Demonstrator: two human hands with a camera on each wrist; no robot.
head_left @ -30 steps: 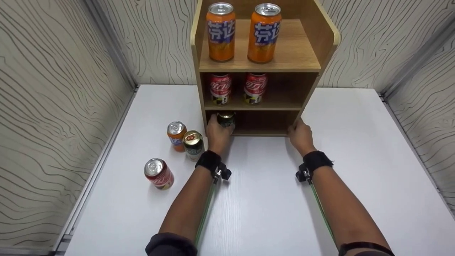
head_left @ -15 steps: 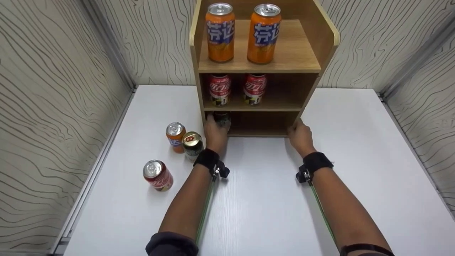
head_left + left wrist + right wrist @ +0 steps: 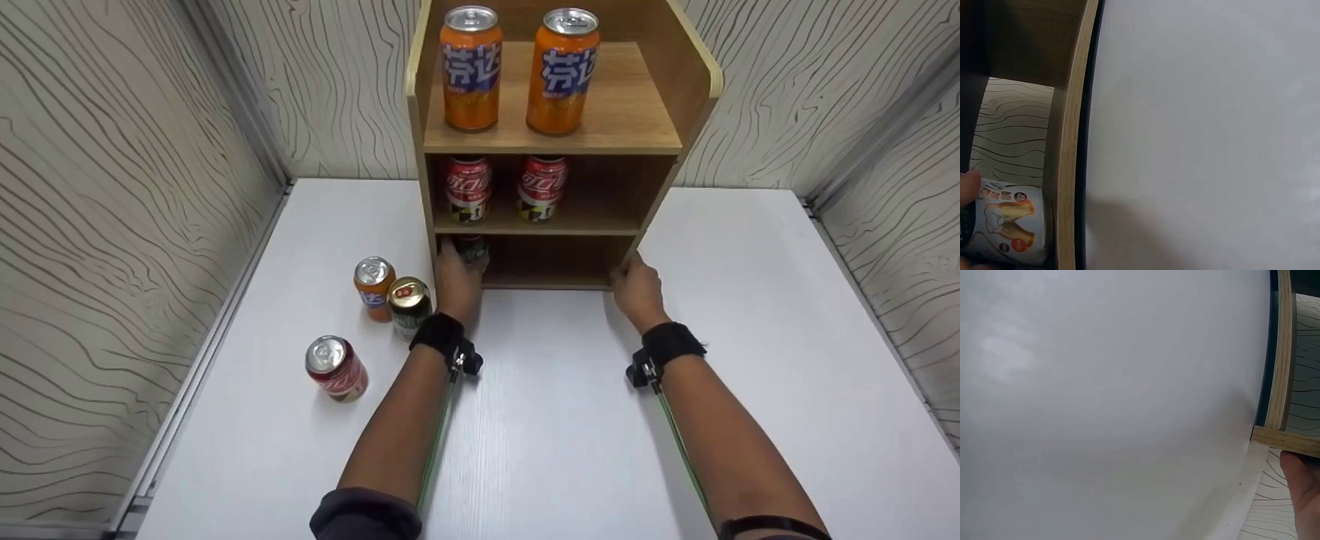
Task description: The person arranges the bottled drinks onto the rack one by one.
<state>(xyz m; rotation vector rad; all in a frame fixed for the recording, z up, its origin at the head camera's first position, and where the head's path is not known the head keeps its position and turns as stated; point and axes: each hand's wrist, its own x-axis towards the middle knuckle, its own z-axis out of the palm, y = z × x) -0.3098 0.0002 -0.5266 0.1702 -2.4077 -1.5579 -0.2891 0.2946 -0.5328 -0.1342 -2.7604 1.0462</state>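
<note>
My left hand [image 3: 459,281] reaches into the left end of the bottom compartment of a wooden shelf [image 3: 555,142] and grips a dark green beer can [image 3: 471,249]. In the left wrist view, the white part of this beer can [image 3: 1013,222] shows printed beer glasses, and a fingertip lies against it. The hand hides much of the can in the head view. At the lower right side panel, my right hand [image 3: 639,292] holds the shelf's edge. The right wrist view has a finger [image 3: 1297,478] against the outer face of that panel.
Two orange soda cans [image 3: 471,71] stand on the top shelf, and two red cola cans [image 3: 469,191] on the middle one. Left of the shelf, an orange can [image 3: 373,285], another green beer can [image 3: 409,306] and a red can [image 3: 339,369] stand on the white table [image 3: 540,420].
My left hand has shifted left and slightly deeper in the bottom compartment with the beer can, mostly in the first half second. The right hand stays at the side panel.
</note>
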